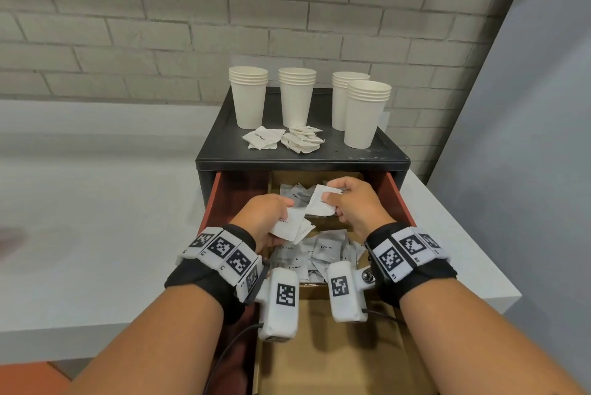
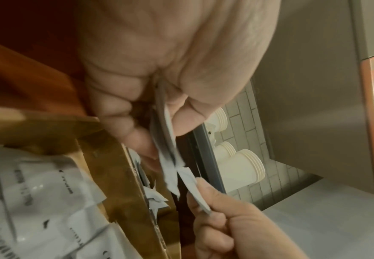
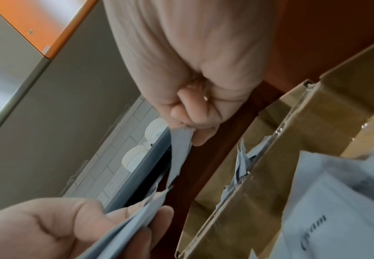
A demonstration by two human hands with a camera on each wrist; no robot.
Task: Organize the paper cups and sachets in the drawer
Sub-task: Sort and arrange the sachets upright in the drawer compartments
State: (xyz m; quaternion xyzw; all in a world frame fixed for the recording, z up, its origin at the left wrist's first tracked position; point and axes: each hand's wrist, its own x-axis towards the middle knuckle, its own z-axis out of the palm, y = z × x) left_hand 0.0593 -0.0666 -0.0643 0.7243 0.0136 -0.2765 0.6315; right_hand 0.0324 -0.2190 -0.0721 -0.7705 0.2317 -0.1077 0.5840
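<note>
Hovering over the open drawer point(image 1: 403, 199), both hands worked between its red side walls. The left hand point(image 1: 263, 215) pinched a few white sachets point(image 1: 287, 226) between thumb and curled fingers; the right hand point(image 1: 355, 204) pinched a single sachet point(image 1: 320, 201) at its edge. Below them, a cardboard divider box point(image 1: 359, 258) held loose sachets marked "Cream" point(image 1: 326, 249), with a bare cardboard compartment nearer the person. Four stacks of paper cups point(image 1: 248, 95) and two small sachet piles point(image 1: 302, 139) stood on the black cabinet top point(image 1: 383, 145), well clear of the hands. Only the wrist views showed the sachets edge-on, their corners almost touching; the left wrist view caught the box's upright wall point(image 2: 124, 168) just beside the fingers.
</note>
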